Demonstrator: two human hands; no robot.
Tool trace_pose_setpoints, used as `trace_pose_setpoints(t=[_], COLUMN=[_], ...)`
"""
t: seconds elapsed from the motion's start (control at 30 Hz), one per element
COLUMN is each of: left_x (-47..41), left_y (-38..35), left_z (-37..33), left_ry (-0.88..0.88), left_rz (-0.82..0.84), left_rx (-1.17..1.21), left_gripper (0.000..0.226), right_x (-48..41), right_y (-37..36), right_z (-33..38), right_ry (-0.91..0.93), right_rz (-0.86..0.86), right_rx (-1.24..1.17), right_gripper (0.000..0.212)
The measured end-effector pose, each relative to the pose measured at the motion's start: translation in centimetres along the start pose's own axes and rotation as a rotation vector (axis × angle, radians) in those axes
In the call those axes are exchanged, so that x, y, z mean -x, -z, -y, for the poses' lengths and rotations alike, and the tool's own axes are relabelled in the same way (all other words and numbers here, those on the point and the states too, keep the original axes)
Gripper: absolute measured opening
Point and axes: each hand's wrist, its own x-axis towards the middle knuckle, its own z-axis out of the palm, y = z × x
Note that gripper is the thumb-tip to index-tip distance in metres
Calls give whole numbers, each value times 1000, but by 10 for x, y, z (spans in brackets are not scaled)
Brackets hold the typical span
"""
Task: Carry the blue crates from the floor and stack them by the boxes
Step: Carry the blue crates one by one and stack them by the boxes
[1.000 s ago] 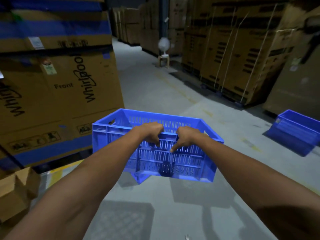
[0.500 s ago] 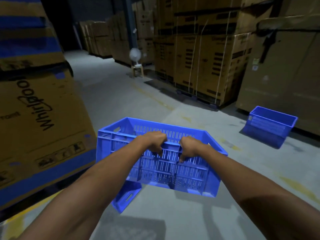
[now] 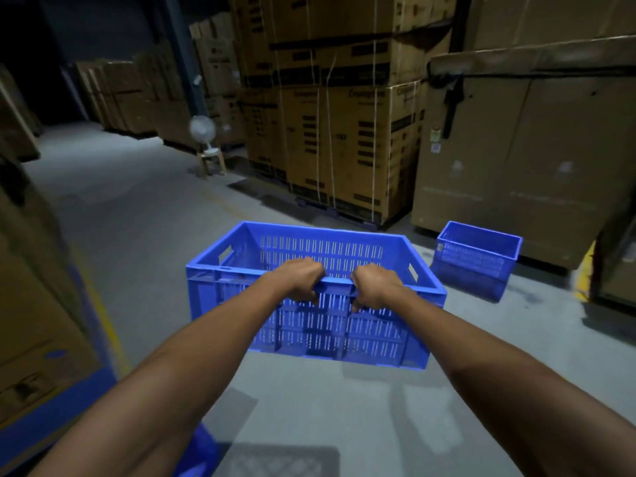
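Your left hand (image 3: 298, 281) and right hand (image 3: 375, 286) both clamp the near rim of the blue crate (image 3: 344, 335), fingers curled over it, carrying it clear of the floor (image 3: 144, 235). Beyond your right hand, well apart, a second blue crate (image 3: 476, 258) sits on the floor against the cardboard boxes (image 3: 516, 149).

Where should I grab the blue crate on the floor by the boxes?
Take the floor crate by its top rim, reaching down from the open floor side; it sits upright and open-topped, with cardboard boxes close behind it. Handle slots cannot be made out.
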Motion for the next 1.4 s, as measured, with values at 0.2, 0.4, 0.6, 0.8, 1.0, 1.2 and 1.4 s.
trace_pose_setpoints(t=[0.2,0.4,0.6,0.8,1.0,1.2,1.4], left_x=[-111,-250,-384,-501,-633,-786,-923], left_y=[14,19,52,69,77,90,100], left_z=[24,71,117,127,115,93,78], left_ry=[-72,-146,-237,-327,-396,-406,-410], left_rz=[-46,-87,-103,-184,-246,-264,-262], left_rx=[-27,-44,-20,-40,-56,-62,-51], left_gripper=[23,27,29,28,24,23,23], right_x=[-85,-203,-311,-386,-462,-558,-645], right_y=[15,27,69,88,97,106,119], right_z=[-57,-110,-157,-218,-308,-427,-528], right_ry=[-74,-161,-275,-362,-436,-479,-503], right_rz=[-62,-107,-119,-191,-240,-290,-282], right_rx=[28,76,105,153,192,186,159], right_gripper=[33,33,32,25,17,18,15])
